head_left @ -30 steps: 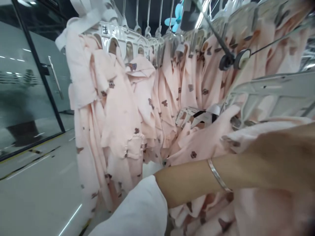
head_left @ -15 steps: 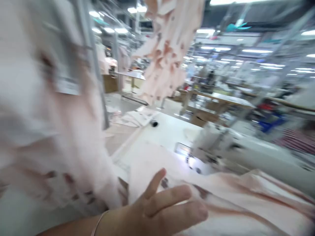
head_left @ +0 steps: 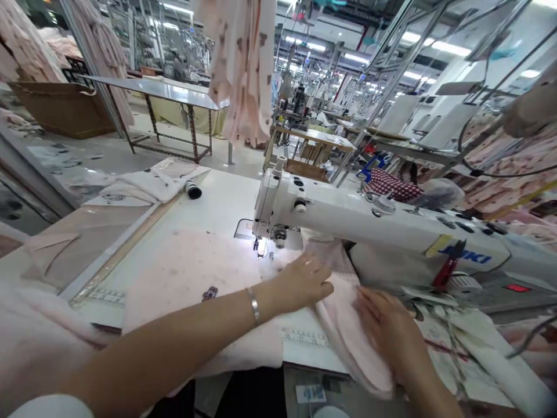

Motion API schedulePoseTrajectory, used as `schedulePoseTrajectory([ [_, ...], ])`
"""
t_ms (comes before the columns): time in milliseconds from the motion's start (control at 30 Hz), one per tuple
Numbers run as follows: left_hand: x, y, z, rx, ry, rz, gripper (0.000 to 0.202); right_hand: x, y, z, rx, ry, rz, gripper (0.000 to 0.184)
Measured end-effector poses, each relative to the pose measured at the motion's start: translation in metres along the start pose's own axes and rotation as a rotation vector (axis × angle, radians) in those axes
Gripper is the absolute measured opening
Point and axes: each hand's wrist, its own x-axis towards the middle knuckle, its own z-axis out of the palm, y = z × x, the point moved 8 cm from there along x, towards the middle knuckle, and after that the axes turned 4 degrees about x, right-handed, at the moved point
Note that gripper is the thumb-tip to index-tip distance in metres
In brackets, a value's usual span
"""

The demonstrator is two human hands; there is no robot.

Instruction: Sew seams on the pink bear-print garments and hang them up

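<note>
A pale pink fabric piece with a small dark printed motif lies flat on the sewing table, its upper edge near the lit needle area of a white sewing machine. My left hand reaches across it, fingers bent onto the near edge of a second, folded pink fabric piece right of the needle. This folded piece runs from beside the machine head down over the table's front edge. At its right side, my right hand grips it with curled fingers, slightly blurred.
A black-ended spool stands beside a long wooden-edged strip on the left. Red-handled snips rest against the machine arm. Printed pink cloth hangs beyond the table. A metal-topped table and a cardboard box stand behind.
The view has swung left and down and sharpened. My left hand, spread over the fabric before, now sits right of the needle on the folded piece. My right hand has come into view.
</note>
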Motion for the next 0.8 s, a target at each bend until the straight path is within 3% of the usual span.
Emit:
schedulePoseTrajectory([
  [100,-0.003,-0.011,0.001,0.011,-0.068,-0.090,0.010,0.011,0.017,0.006,-0.021,0.035,0.052,0.035],
  [200,-0.010,-0.012,0.000,-0.089,-0.178,-0.185,0.017,0.001,0.027,-0.008,0.003,0.083,0.081,0.037],
  [333,0.006,-0.010,-0.013,-0.211,-0.060,-0.195,0.021,0.000,0.027,-0.020,0.045,0.086,0.115,0.028],
  [433,0.019,-0.011,0.002,-0.225,-0.075,-0.194,0.013,0.009,0.022,-0.008,0.060,0.002,0.124,0.031],
  [600,0.023,-0.014,0.027,-0.251,-0.101,-0.208,0.020,0.014,0.018,0.008,0.065,-0.038,0.105,0.035],
  [733,0.031,-0.011,0.015,-0.281,-0.076,-0.133,0.034,0.014,0.012,-0.006,0.160,-0.010,0.056,0.037],
  [800,0.034,-0.014,-0.001,-0.348,-0.088,-0.092,0.026,0.008,0.011,-0.022,0.203,0.022,0.086,0.036],
])
